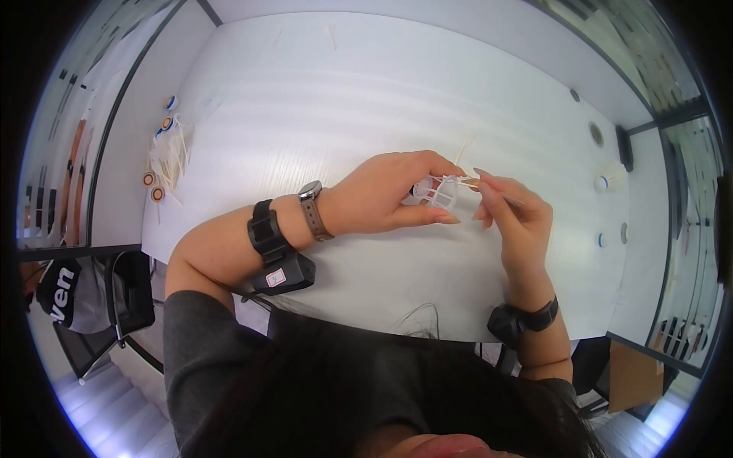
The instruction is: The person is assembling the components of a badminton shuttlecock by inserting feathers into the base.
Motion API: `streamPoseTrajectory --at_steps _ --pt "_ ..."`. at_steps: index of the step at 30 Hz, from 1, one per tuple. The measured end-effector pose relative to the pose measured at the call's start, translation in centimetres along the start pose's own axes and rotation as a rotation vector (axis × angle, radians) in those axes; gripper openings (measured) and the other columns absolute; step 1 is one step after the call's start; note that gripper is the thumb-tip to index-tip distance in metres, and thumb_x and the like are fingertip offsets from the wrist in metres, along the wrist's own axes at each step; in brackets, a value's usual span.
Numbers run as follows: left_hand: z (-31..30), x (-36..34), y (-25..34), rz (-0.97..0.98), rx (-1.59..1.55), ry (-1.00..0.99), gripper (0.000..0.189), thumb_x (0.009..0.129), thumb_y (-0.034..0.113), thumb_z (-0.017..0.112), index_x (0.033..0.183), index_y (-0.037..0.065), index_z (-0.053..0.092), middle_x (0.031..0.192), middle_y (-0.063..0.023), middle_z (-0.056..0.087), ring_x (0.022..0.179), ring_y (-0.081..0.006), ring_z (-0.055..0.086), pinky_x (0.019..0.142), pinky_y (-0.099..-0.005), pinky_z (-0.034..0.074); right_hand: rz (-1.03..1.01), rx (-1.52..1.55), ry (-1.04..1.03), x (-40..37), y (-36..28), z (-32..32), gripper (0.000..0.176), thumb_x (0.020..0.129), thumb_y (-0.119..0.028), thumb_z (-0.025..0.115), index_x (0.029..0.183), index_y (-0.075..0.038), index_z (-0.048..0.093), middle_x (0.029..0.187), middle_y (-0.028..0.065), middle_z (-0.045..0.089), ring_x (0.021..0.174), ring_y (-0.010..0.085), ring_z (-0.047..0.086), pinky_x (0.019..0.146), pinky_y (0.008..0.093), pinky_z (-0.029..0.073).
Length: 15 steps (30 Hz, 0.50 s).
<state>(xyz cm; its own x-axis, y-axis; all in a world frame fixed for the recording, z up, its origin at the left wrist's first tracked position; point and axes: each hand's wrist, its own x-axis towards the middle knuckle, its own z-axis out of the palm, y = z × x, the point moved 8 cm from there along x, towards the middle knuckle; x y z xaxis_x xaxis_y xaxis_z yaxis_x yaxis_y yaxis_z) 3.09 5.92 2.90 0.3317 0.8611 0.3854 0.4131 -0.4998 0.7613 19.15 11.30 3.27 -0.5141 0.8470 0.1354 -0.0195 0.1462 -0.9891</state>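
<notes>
My left hand [391, 191] is closed round a small shuttlecock-like piece with a white plastic lattice frame [442, 195]. The frame's open end faces right, and its dark base is mostly covered by my fingers. From the right, my right hand [521, 220] pinches a thin cream stick [469, 185] whose tip reaches the frame's rim. Another pale stick [463, 149] points up and away just beyond the frame. Both hands are over the white table [366, 99], fingertips close together.
At the left lies a pile of pale sticks and white pieces [169, 156], with several round cork-and-blue bases around it. A shuttlecock [605, 182] and a small blue-edged piece [602, 240] lie at the right. Panels [156, 99] border the table.
</notes>
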Motion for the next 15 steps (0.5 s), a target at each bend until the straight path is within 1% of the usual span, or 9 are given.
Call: streamPoseTrajectory --at_steps 4,7,9,13,15 --pt "-0.2 0.1 0.5 0.069 0.067 0.016 0.050 0.088 0.028 0.074 0.130 0.011 0.052 0.095 -0.0084 0.062 0.082 -0.0247 0.062 0.072 -0.0343 0.050 0.039 0.009 -0.001 0.0 0.2 0.0 0.019 0.093 -0.003 0.065 0.111 0.001 0.072 0.098 0.0114 0.073 0.068 0.0104 0.061 0.057 0.0216 0.046" --pt "-0.3 0.2 1.0 0.118 0.099 0.031 0.050 0.088 0.027 0.074 0.131 0.013 0.053 0.093 -0.0085 0.061 0.082 -0.0252 0.060 0.071 -0.0345 0.049 0.129 0.053 0.008 0.0 0.6 0.0 0.020 0.093 -0.006 0.066 0.110 0.002 0.071 0.097 0.0119 0.074 0.067 0.0097 0.060 0.057 0.0213 0.045" --pt "-0.4 0.2 1.2 0.137 0.093 0.070 0.050 0.088 0.026 0.074 0.132 0.013 0.054 0.092 -0.0088 0.060 0.082 -0.0249 0.060 0.071 -0.0343 0.049 0.142 0.091 0.004 0.0 0.8 0.0 0.020 0.093 -0.007 0.066 0.110 0.002 0.071 0.097 0.0121 0.074 0.066 0.0093 0.059 0.057 0.0210 0.045" --pt "-0.4 0.3 1.2 0.117 0.091 0.057 0.047 0.088 0.023 0.073 0.130 0.013 0.056 0.093 -0.0092 0.059 0.081 -0.0244 0.059 0.071 -0.0341 0.049 0.165 0.128 0.000 -0.1 1.2 -0.1 0.020 0.093 -0.008 0.067 0.110 0.001 0.072 0.096 0.0107 0.074 0.067 0.0093 0.059 0.057 0.0212 0.045" --pt "-0.4 0.3 1.1 0.131 0.052 0.088 0.045 0.088 0.022 0.073 0.129 0.012 0.056 0.094 -0.0087 0.059 0.081 -0.0233 0.058 0.071 -0.0333 0.048 0.131 0.109 0.025 0.0 0.7 -0.1 0.019 0.092 -0.007 0.067 0.109 0.000 0.073 0.092 0.0089 0.073 0.069 0.0095 0.059 0.058 0.0215 0.044"
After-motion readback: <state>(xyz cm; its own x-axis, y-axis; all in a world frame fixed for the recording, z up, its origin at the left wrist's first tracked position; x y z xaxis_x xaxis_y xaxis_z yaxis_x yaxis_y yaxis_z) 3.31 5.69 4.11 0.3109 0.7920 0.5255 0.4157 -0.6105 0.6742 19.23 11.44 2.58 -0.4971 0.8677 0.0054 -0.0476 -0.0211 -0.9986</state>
